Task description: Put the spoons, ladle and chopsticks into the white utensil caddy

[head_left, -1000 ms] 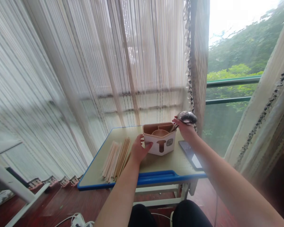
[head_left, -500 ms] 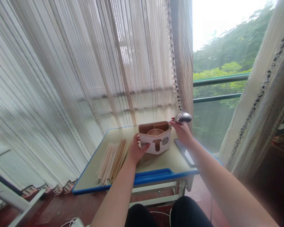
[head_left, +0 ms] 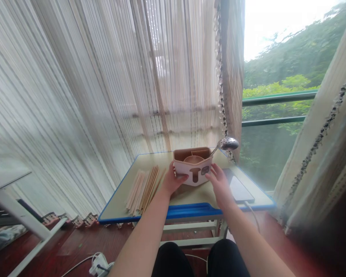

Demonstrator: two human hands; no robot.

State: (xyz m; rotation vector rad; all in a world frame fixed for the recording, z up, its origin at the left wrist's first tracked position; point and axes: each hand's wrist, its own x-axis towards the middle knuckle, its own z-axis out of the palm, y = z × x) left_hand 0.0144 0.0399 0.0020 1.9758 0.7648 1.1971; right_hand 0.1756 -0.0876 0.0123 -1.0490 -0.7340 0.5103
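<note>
A white holder (head_left: 193, 172) with a brown mushroom picture and brown inside stands on a small table (head_left: 187, 194) with a blue rim. My left hand (head_left: 172, 181) grips the holder's left side, thumb on its front. My right hand (head_left: 218, 184) touches the holder's right side with fingers spread and holds nothing. A metal ladle (head_left: 227, 144) leans out of the holder's right compartment, its bowl up and to the right. A bundle of wooden chopsticks (head_left: 143, 188) lies flat on the table left of my left hand.
A dark phone (head_left: 238, 188) lies on the table's right part with a cable trailing off. String curtains (head_left: 118, 84) hang behind the table; a window with a green railing (head_left: 276, 100) is at right. A power strip (head_left: 99, 263) lies on the wooden floor.
My right hand has let go of the ladle and come down to the holder's right side. The ladle now rests in the holder. My left hand has kept its hold.
</note>
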